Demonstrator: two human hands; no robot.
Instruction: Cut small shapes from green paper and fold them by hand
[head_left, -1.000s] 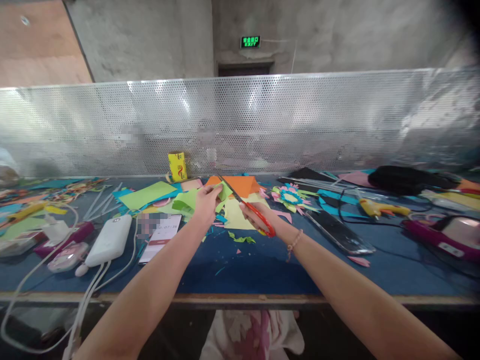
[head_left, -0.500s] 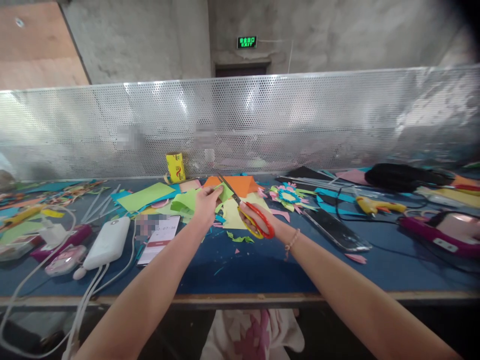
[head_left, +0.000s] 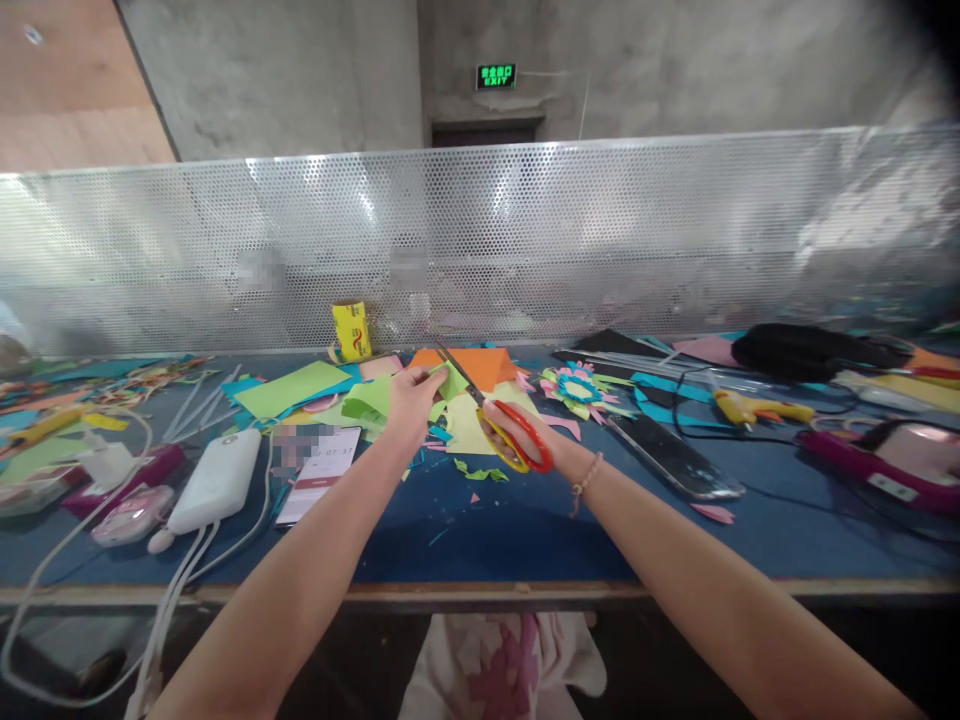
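Head view, bench obs:

- Left hand (head_left: 411,400): thumb and fingers pinched together on a small folded piece of light-green paper (head_left: 452,381), lifted just above the blue-topped work table (head_left: 525,520), at about 12 o'clock from the table's near-edge middle
- Right hand (head_left: 517,432): fingers closed through the loops of the red-and-yellow-handled steel scissors (head_left: 480,405); blades point to 11 o'clock and meet the green paper at its right edge. Blade gap too thin to read: cannot tell how wide
- Done, judging by the lay: jagged light-green offcuts (head_left: 480,471) lie at 6 o'clock from the scissors, so some cuts are made. A layered pink, teal and green paper flower (head_left: 577,388) sits at 2 o'clock from the right hand, apparently complete
- Left: the held piece is not yet cut through; an uncut orange folded sheet (head_left: 484,365) lies at 12 o'clock, just behind it
- At 9 o'clock: white power bank (head_left: 217,480), near it a phone showing a timer (head_left: 319,472)
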